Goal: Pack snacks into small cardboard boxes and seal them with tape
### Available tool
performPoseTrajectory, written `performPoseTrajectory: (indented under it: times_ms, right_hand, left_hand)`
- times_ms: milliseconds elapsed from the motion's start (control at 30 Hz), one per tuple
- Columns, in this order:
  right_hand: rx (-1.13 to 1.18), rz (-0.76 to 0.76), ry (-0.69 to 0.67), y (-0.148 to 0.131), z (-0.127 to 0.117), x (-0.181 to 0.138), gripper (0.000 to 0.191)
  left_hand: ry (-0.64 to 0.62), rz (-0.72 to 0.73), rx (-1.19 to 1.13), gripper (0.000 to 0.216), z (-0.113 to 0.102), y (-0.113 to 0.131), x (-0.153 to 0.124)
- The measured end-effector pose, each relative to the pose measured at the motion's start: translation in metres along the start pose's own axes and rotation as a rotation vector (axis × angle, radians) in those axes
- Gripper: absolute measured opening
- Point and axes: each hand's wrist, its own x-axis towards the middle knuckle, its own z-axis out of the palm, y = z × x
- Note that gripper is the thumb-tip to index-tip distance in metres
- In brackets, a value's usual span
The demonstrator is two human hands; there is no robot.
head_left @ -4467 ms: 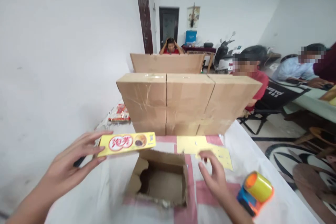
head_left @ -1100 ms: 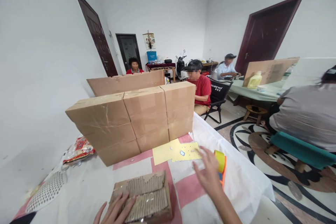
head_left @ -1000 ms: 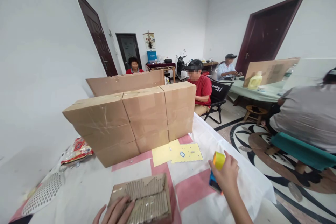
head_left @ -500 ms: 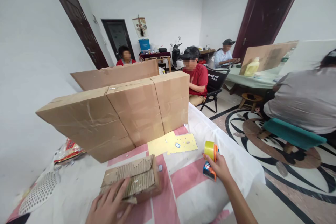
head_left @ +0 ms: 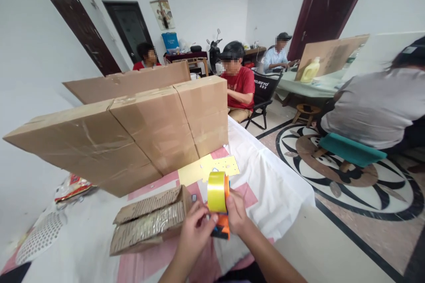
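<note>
- White cloth with pink squares covers the table (head_left: 275, 185) across the lower frame; along its far side a wall of sealed cartons (head_left: 133, 132) stands stacked edge to edge, likely as a screen between work places
- Far lower left, a perforated white piece (head_left: 38, 241) and a red snack packet (head_left: 71, 185) lie off by the wall, well apart from the hands and out of the working patch
- Left of centre, the small cardboard box (head_left: 149, 221) sits flat on the cloth, flaps folded down, seam facing up; neither hand touches it, but it lies just beside them
- Lower centre now: the left hand (head_left: 194, 234) is narrowed, fingertips pinching the front of the tape dispenser (head_left: 217, 199) below its yellow roll; steadying it or feeling for the tape end, I cannot tell which
- Right hand (head_left: 237, 212) is wrapped round the dispenser from the right, holding it upright with the roll toward the camera, just above the cloth
- Beyond the roll, a yellow sheet (head_left: 209, 167) lies flat at the foot of the cartons
- Right half of the frame: a person in a red shirt (head_left: 239, 86) sits behind the cartons; a grey-shirted person (head_left: 368, 106) sits back-turned; their hands are nowhere near this table
</note>
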Motion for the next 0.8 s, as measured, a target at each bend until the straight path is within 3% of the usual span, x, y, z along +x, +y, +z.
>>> performPoseTrajectory:
  times_ms: [167,267,400,567,667,800]
  right_hand:
    - [-0.060,0.082,0.053,0.018,-0.003,0.013,0.063]
    - [-0.080,0.092,0.265,0.021,-0.009,0.038,0.062]
    - [0.153,0.247,0.583,0.009,-0.016,0.073,0.058]
    - [0.317,0.315,0.613,0.000,-0.013,0.070,0.046]
    - [0.274,0.314,0.613,0.007,-0.014,0.057,0.051]
    - [0.159,0.253,0.514,0.022,-0.021,0.049,0.061]
  left_hand:
    - [0.027,-0.038,-0.123,0.040,-0.002,0.023,0.007]
    - [0.030,-0.041,-0.156,0.041,-0.002,0.038,0.002]
    - [-0.031,-0.085,-0.158,0.040,-0.001,0.035,-0.014]
    - [-0.031,-0.126,-0.136,0.038,0.005,0.017,-0.033]
    - [-0.065,-0.163,-0.153,0.040,0.006,0.014,-0.041]
    - [-0.087,-0.226,-0.187,0.042,0.002,0.016,-0.044]
